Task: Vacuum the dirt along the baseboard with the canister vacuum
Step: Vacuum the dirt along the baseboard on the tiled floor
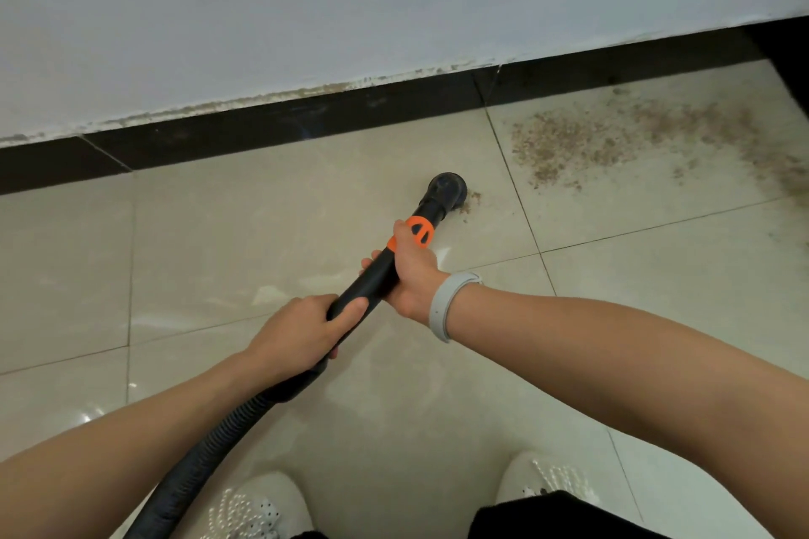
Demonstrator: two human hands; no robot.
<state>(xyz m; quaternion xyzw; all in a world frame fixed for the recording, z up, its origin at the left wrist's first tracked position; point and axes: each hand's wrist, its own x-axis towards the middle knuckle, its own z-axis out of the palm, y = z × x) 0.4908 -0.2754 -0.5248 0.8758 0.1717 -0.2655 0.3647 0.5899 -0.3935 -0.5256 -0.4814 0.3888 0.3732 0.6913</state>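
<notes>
A black vacuum wand (380, 271) with an orange collar (419, 231) points down to the tiled floor. Its round black nozzle (447, 189) touches the tile beside a small brown dirt patch (470, 202). My right hand (413, 271) grips the wand just below the orange collar. My left hand (302, 330) grips the wand's lower end, where the ribbed black hose (205, 455) begins. A wide scatter of brown dirt (613, 140) lies to the right of the nozzle, in front of the dark baseboard (284, 125). The canister is out of view.
A white wall (350, 4) rises above the baseboard, with a chipped lower edge. Glossy beige tiles (219, 241) cover the floor. My two white shoes (254, 503) stand at the bottom. A pale band (442, 302) circles my right wrist.
</notes>
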